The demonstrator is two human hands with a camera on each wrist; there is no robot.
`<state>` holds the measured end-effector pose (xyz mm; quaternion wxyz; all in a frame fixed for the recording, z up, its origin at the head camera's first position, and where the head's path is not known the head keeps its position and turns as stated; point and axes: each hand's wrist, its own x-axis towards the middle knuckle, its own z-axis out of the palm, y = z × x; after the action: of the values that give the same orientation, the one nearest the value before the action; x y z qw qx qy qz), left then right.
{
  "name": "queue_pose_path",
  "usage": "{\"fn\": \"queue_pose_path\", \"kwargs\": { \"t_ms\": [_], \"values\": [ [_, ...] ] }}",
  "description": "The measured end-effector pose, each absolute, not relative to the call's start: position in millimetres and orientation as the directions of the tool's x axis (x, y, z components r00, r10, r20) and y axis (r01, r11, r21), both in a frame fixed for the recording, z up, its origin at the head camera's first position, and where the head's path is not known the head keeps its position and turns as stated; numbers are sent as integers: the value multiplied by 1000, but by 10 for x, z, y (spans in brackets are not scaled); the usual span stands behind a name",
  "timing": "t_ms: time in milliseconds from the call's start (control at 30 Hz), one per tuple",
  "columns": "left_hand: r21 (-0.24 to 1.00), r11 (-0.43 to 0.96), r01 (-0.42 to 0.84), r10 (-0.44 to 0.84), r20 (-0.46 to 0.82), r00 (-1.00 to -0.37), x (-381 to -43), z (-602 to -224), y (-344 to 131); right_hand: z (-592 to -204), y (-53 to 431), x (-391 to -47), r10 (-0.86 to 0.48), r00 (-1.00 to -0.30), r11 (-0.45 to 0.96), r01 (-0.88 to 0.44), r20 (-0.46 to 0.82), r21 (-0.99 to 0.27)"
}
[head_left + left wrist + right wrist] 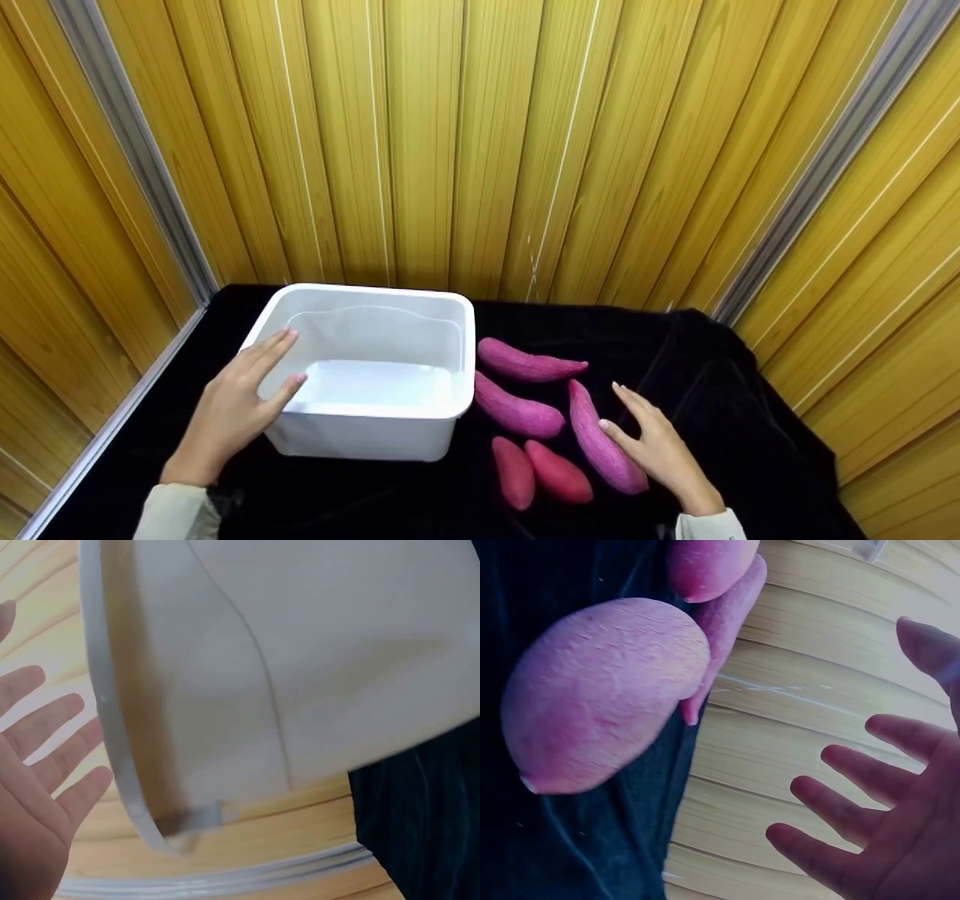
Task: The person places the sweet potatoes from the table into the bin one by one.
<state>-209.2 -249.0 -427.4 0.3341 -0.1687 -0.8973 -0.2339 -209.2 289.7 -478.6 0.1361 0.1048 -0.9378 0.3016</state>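
In what looks like a reach, the right hand (661, 451), grip wide, is just beside the rightmost purple sweet potato (598, 441) on black cloth (739, 454); lifting calls for curling round it, the left hand (231, 406), also wide, beside the white tub (364, 438).

And we're scanning all three views right now, and there we have it: we can't read a single word, label, brand, number or sign anywhere!
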Motion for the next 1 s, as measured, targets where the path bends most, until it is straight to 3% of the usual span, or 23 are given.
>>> {"fn": "queue_pose_path", "kwargs": {
  "t_ms": [167, 467, 800, 1000],
  "values": [
    [345, 826, 445, 110, 676, -728, -2049, -4338, -2626, -4937, 2932, -2119, -97, -953, 741, -261, 287, -619],
    [439, 787, 434, 75, 631, -772, -1963, -4437, -2839, -5136, 3011, -2146, -94, -992, 607, -127, 88, -785],
    [436, 655, 617, 165, 714, -680, -2017, -4499, -2910, -5339, 3097, -2193, -148, -989, 538, -88, 9, -838],
    [441, 605, 663, 199, 723, -662, -2066, -4536, -2896, -5428, 3123, -2199, -172, -985, 460, -67, -15, -885]
  ]
}}
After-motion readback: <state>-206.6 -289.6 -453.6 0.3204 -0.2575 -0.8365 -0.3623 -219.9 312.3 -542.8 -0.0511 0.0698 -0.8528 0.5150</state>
